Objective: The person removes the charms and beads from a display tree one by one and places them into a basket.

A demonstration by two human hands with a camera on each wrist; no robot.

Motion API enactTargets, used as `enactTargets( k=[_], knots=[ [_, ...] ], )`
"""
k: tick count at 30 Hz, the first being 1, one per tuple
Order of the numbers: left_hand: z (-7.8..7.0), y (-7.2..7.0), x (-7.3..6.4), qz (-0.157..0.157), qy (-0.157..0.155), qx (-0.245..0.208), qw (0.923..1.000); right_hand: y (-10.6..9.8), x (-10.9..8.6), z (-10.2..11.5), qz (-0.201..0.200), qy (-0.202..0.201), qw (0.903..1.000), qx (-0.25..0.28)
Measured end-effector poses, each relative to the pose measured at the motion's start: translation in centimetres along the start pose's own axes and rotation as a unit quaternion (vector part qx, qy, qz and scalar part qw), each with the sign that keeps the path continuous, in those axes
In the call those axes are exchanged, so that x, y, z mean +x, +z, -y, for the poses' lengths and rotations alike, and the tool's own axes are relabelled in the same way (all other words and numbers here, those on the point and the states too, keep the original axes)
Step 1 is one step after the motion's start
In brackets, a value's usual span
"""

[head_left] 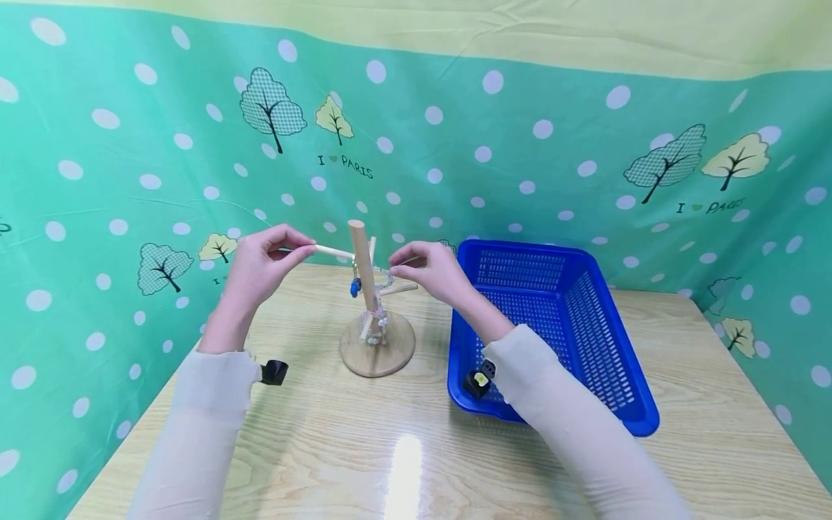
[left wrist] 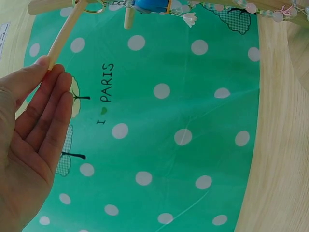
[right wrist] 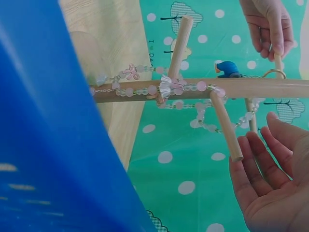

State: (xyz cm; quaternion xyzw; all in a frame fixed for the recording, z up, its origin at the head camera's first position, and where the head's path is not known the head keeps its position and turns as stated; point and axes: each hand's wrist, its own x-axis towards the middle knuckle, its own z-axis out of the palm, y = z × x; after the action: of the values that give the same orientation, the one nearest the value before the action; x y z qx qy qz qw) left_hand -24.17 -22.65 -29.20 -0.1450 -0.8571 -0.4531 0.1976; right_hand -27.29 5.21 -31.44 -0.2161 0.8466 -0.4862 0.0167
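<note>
A wooden stand (head_left: pixel 362 267) with a round base (head_left: pixel 392 359) and several side pegs rises from the table. My left hand (head_left: pixel 256 263) pinches the tip of its left peg (head_left: pixel 334 251) between thumb and fingers. From that peg, close to the post, a blue keychain (head_left: pixel 355 288) hangs by a gold ring (right wrist: pixel 275 73). On the other side, my right hand (head_left: pixel 432 271) has its thumb apart from loosely bent fingers, near a peg end (right wrist: pixel 235 153). A clear-beaded bracelet (right wrist: pixel 210 127) loops behind that peg, by my fingertips. Pink and clear bead strings (right wrist: pixel 145 90) hang lower down.
To the right of the stand, a blue plastic basket (head_left: pixel 627 361) with slotted sides sits under my right forearm. Behind the wooden table (head_left: pixel 325 433) hangs a green dotted cloth (head_left: pixel 520 159) with tree prints.
</note>
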Motion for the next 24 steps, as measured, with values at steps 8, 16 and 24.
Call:
enactTargets(
  k=[8, 16, 24],
  knots=[
    [0.1, 0.0, 0.1, 0.001, -0.008, -0.002, 1.0000, 0.7, 0.6, -0.2, 0.006, 0.013, 0.9996, 0.026],
    [0.1, 0.0, 0.1, -0.001, -0.006, 0.000, 1.0000, 1.4, 0.9, -0.2, 0.007, 0.026, 0.9991, 0.033],
    [-0.1, 0.0, 0.0, -0.004, -0.004, 0.002, 1.0000, 1.6, 1.0, -0.3, 0.007, 0.026, 0.9988, 0.041]
  ],
)
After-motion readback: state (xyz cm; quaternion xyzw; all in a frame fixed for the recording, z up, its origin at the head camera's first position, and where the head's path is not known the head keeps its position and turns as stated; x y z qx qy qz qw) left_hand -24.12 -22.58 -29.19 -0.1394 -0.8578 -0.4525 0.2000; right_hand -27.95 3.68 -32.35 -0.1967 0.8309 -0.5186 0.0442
